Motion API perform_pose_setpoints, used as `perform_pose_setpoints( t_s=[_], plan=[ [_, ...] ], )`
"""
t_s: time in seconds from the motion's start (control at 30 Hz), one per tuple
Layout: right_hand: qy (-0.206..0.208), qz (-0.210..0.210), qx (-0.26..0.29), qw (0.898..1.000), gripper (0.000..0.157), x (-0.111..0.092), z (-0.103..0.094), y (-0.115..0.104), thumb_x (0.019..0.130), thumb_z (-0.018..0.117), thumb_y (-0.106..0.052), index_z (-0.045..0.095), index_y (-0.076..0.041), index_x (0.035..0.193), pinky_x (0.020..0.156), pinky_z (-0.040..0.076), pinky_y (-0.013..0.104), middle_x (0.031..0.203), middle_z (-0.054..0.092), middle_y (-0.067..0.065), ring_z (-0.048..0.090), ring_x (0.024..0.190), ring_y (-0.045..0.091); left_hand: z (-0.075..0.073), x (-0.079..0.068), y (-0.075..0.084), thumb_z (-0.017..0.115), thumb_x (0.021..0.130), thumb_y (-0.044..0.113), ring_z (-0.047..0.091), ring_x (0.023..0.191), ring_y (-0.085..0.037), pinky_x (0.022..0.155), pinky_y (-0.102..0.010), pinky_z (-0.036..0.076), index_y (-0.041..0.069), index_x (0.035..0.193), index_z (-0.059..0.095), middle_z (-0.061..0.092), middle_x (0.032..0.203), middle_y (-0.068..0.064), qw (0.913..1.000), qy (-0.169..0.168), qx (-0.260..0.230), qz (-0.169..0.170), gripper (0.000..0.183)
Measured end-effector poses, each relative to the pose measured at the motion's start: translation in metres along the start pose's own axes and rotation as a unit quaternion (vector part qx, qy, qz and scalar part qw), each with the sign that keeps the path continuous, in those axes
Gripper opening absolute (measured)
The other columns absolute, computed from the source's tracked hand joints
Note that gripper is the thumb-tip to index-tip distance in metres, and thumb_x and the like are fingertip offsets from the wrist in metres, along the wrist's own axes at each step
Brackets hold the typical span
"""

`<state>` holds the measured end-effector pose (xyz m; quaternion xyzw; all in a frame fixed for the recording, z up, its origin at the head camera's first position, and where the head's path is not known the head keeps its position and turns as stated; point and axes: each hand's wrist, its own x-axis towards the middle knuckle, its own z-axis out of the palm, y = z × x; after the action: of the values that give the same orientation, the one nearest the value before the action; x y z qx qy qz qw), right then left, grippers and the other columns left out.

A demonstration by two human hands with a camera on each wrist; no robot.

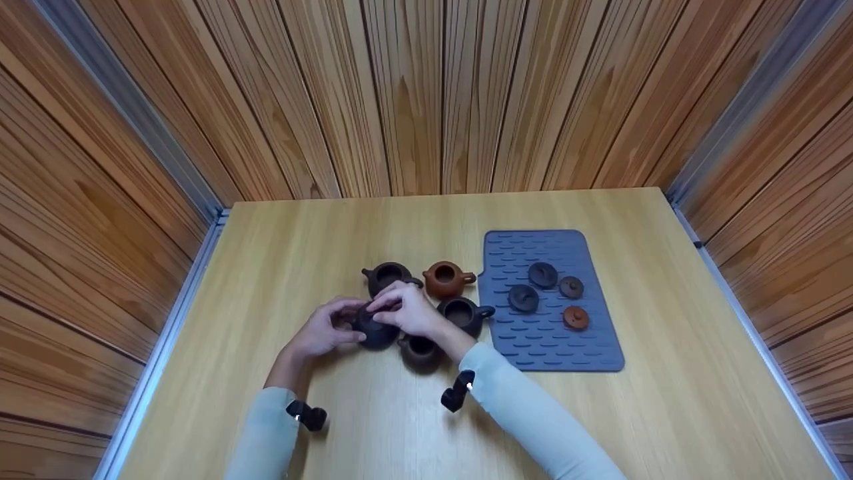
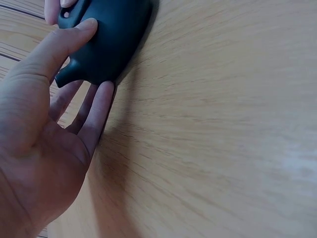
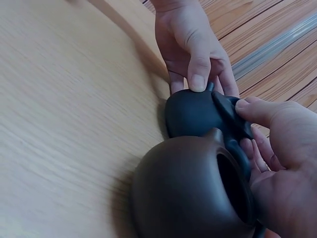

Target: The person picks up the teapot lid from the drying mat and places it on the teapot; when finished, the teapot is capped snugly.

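A small black teapot stands on the table between my two hands. My left hand steadies it from the left, thumb pressed on its body near the spout and the other fingers at its far side. From the right, my right hand pinches the teapot's black lid at the top opening. The lid overlaps the mouth in the right wrist view. Just beside this pot, a dark brown open teapot sits close under my right wrist.
A black teapot, a reddish-brown teapot and another black teapot stand lidless around the hands. To the right lies a grey mat with several lids, among them a reddish-brown lid. Wooden walls surround the table.
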<state>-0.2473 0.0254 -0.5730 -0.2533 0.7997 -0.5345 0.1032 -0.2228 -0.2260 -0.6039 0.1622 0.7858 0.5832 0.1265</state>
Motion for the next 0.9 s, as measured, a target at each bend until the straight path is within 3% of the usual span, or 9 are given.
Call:
perform_pose_setpoints(
  t_s=[0.17,0.33,0.7,0.8,0.9],
  plan=[
    [-0.004,-0.004,-0.003,1.000,0.018,-0.0007,0.0001,0.0015,0.095,0.087,-0.004,0.088,-0.001,0.112,0.105,0.064,0.037,0.126,0.075,0.023,0.069,0.119,0.022,-0.0003,-0.0001,0.0016,0.086,0.093,-0.004,0.070,0.132,-0.035,0.107,-0.019,0.054,-0.007,0.150,0.066,0.063,0.153,-0.031,1.0000,-0.004,0.002,-0.008,0.060],
    [-0.019,-0.001,-0.003,1.000,0.022,-0.0006,-0.0015,0.0013,0.094,0.088,-0.005,0.087,-0.002,0.116,0.107,0.064,0.044,0.128,0.075,0.024,0.068,0.120,0.023,-0.0015,-0.0015,0.0034,0.085,0.094,-0.004,0.070,0.133,-0.035,0.107,-0.019,0.054,-0.005,0.151,0.065,0.061,0.155,-0.031,0.9999,-0.009,-0.006,-0.012,0.061],
    [-0.051,0.002,-0.016,0.999,0.032,-0.0014,-0.0058,0.0001,0.093,0.088,-0.006,0.085,-0.002,0.124,0.109,0.056,0.031,0.136,0.068,0.025,0.064,0.127,0.025,-0.0008,0.0009,0.0020,0.086,0.093,-0.005,0.071,0.123,-0.017,0.104,-0.019,0.055,-0.008,0.150,0.064,0.063,0.150,-0.032,0.9999,-0.009,-0.013,-0.005,0.062],
    [-0.051,0.002,-0.017,0.999,0.032,-0.0018,-0.0056,0.0008,0.093,0.088,-0.005,0.085,-0.002,0.124,0.109,0.056,0.030,0.136,0.068,0.025,0.063,0.126,0.024,-0.0030,0.0016,0.0031,0.086,0.094,-0.003,0.070,0.123,-0.019,0.104,-0.020,0.055,-0.008,0.151,0.062,0.064,0.149,-0.033,0.9998,-0.019,0.002,-0.008,0.062],
    [-0.054,0.001,-0.016,0.998,0.031,-0.0020,-0.0051,0.0006,0.094,0.087,-0.005,0.085,-0.002,0.124,0.108,0.056,0.031,0.135,0.068,0.024,0.062,0.125,0.022,-0.0091,0.0028,0.0076,0.083,0.097,-0.003,0.070,0.129,-0.029,0.109,-0.027,0.055,-0.008,0.155,0.059,0.066,0.149,-0.034,0.9988,-0.042,0.016,-0.019,0.063]
  ],
)
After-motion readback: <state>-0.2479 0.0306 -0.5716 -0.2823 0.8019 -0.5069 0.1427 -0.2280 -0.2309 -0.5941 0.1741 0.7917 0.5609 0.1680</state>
